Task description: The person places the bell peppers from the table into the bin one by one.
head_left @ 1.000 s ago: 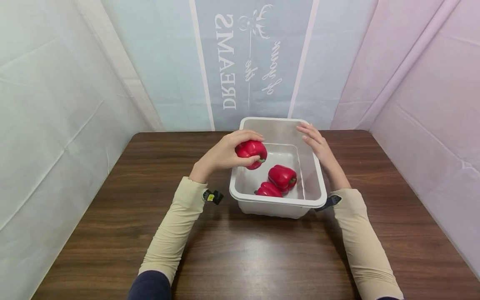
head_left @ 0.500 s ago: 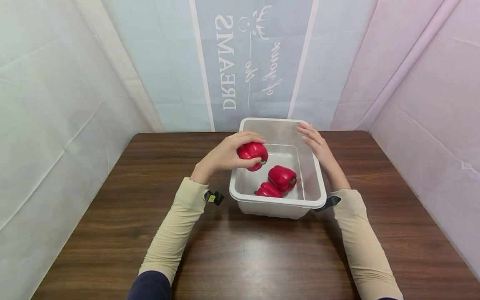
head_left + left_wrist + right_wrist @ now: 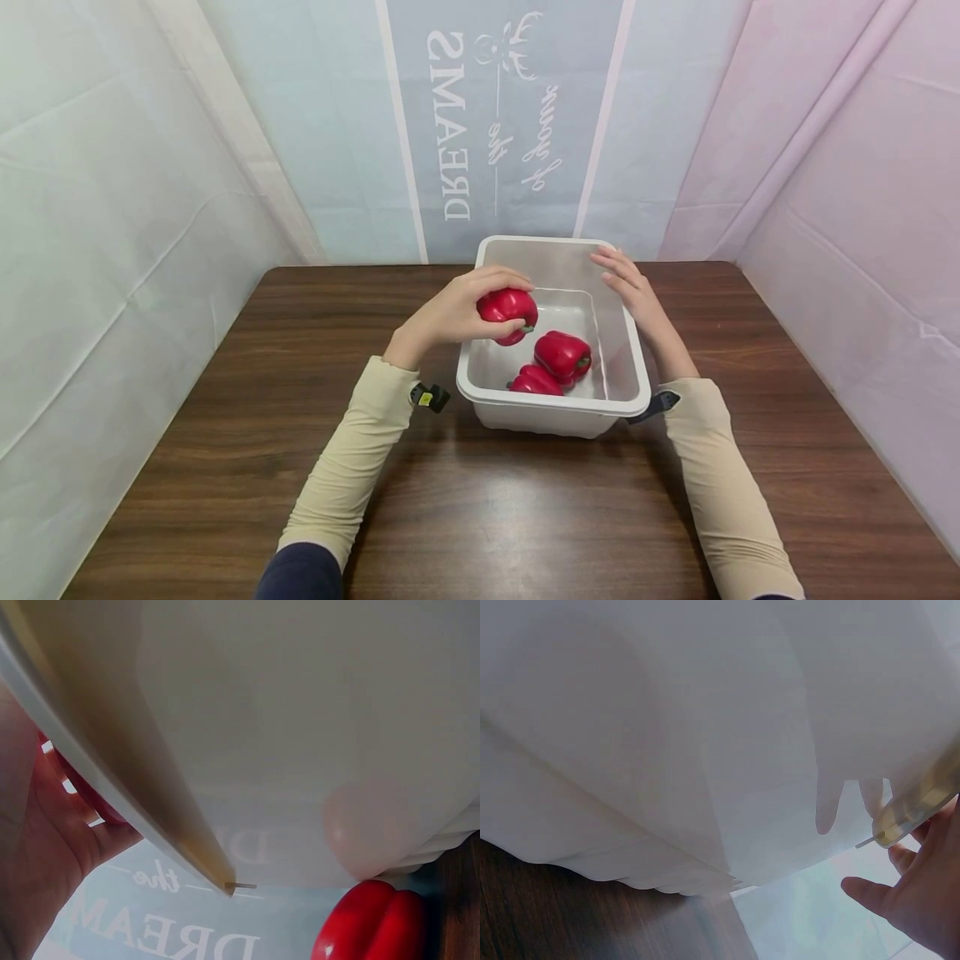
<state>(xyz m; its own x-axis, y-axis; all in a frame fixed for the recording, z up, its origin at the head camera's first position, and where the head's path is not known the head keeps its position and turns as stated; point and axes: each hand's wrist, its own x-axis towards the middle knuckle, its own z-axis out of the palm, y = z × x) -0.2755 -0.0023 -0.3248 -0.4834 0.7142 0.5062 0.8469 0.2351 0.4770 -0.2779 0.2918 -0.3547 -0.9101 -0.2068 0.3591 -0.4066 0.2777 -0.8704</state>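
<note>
My left hand (image 3: 461,304) grips a red bell pepper (image 3: 510,312) over the left side of a white plastic bin (image 3: 555,406), thumb in front and fingers over the top. Inside the bin lie two more red peppers, one on its side (image 3: 562,356) and the other (image 3: 536,381) by the near wall. In the left wrist view, another red pepper (image 3: 371,926) shows outside the bin, close to its wall; the head view hides it. My right hand (image 3: 633,292) is at the bin's right rim, fingers extended and holding nothing.
The bin stands on a dark wood table (image 3: 495,508) near its far edge. White sheets (image 3: 127,250) hang at both sides, and a pale blue printed cloth (image 3: 502,125) covers the back. Dark straps circle both wrists.
My left hand shifts slightly right and down with the pepper. My right hand and the peppers in the bin stay as they were.
</note>
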